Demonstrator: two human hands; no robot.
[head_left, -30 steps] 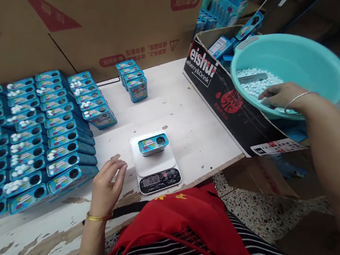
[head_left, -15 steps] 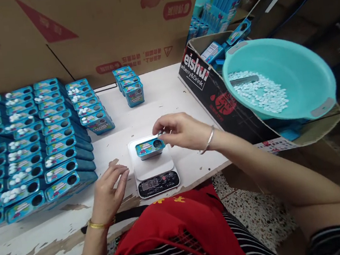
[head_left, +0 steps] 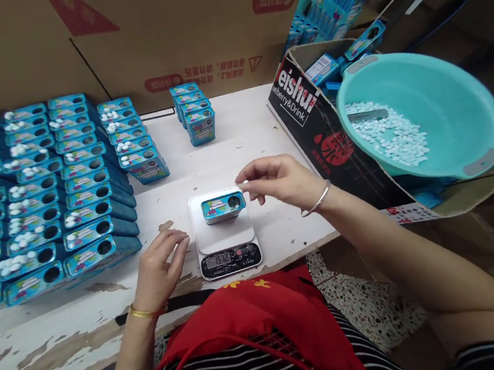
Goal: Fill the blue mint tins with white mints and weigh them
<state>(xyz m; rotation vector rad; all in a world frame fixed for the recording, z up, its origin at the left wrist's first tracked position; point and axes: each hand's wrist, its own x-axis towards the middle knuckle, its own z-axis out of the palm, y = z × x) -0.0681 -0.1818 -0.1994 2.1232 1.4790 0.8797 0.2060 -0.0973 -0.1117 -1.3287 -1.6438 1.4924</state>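
Head view: our right hand (head_left: 286,183) hangs just beyond the tin's (head_left: 217,205) holed end, thumb and forefinger brought together on what looks like a white pellet (head_left: 245,183), the other fingers curled under. Our left hand (head_left: 160,267) lies left of the scale (head_left: 224,239), loosely bent, thumb apart from fingers, nothing seen in its grip. Tin stands upright on the scale's white plate, round hole uppermost. We judge the pellet very light, hard, smooth and apt to roll; best held by its rim between fingertip pads, with little squeeze, as it may chip or shoot away. Tin probably light too, thin-walled and a bit slick; we would grip its long sides, clear of the hole. Materials: glossy blue print on the tin, rounded corners; smooth turquoise plastic tub (head_left: 448,106) with loose pellets inside; flaking white paint on the table (head_left: 246,143); matt brown cardboard (head_left: 192,29) behind.
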